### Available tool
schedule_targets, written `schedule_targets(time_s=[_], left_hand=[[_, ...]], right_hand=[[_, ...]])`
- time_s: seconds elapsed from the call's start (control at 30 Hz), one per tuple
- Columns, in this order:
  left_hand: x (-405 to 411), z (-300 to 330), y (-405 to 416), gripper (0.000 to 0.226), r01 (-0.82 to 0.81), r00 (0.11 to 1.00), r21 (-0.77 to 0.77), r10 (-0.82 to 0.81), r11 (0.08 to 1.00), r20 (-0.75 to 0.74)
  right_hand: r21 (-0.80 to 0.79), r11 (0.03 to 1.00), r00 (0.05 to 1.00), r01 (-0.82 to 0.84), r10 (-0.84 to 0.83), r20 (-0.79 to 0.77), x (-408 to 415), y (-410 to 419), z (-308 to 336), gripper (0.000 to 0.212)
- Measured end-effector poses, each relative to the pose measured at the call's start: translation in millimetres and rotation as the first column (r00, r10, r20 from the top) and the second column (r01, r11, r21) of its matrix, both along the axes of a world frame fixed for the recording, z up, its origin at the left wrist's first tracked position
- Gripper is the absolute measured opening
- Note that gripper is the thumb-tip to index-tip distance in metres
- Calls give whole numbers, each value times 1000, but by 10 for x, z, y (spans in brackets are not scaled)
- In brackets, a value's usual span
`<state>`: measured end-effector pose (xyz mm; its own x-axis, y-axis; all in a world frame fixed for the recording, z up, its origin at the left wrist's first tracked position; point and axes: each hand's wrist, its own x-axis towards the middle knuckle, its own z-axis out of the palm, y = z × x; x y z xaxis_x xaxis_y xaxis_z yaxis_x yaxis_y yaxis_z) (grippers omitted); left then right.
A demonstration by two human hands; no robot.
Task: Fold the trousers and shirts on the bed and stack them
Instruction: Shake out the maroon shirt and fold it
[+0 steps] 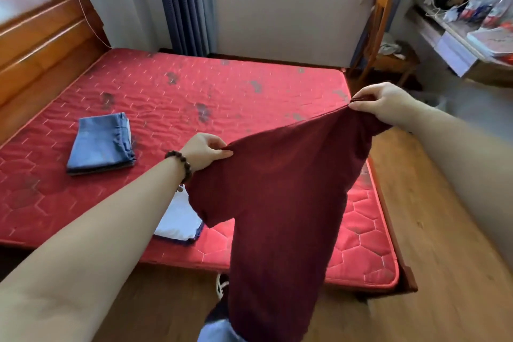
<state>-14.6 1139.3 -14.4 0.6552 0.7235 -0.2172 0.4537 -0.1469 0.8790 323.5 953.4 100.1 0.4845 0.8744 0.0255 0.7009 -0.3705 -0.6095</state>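
Both hands are up in the air pinching a dark maroon cotton t-shirt [280, 203] by its top edge; left hand [204, 150] has fingers curled tight on one corner, right hand [380, 104] pinches the other, shirt hanging down between them over the bed's near edge. Beyond the left hand sit folded blue denim trousers [101, 144] on the red quilted mattress [222, 86]; under the left wrist, a folded white garment [180, 219].

The shirt [280, 203] is a soft, matt dark red cloth, smooth and without shine. The mattress [166, 97] is red quilted fabric with a light sheen and stitched hexagons. The jeans [101, 144] are faded blue denim, matt. The headboard [41, 36] is glossy varnished wood. The floor [444, 230] looks like smooth wood. The bracelet [180, 165] has dark, slightly shiny beads.
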Motion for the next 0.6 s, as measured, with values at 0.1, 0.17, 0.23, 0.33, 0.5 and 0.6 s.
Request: schedule_targets(time_s=[0.1, 0.17, 0.23, 0.33, 0.5, 0.6], left_hand=[[316, -454, 448, 6, 3, 999, -33, -5, 999, -37], [524, -770, 774, 10, 8, 997, -70, -13, 998, -71], [723, -1085, 1096, 16, -5, 996, -124, -7, 992, -94], [999, -1523, 1510, 22, -18, 992, -169, -4, 985, -124], [1450, -2129, 2100, 23, -52, 985, -67, 40, 996, -170], [1706, -2525, 2393, 14, -20, 968, 67, 36, 998, -249]], right_hand=[[-60, 998, 999, 2, 1, 54, 292, 486, -501, 19], [-89, 996, 997, 23, -16, 70, 495, 819, -835, 16], [-132, 989, 997, 60, -53, 62, 683, 1151, -1156, 14], [-197, 974, 993, 111, -100, 61, 938, 1638, -1619, 15], [-233, 959, 985, 160, -141, 97, 1324, 2363, -2328, 15], [-260, 951, 984, 169, -147, 102, 1565, 2754, -2777, 11]])
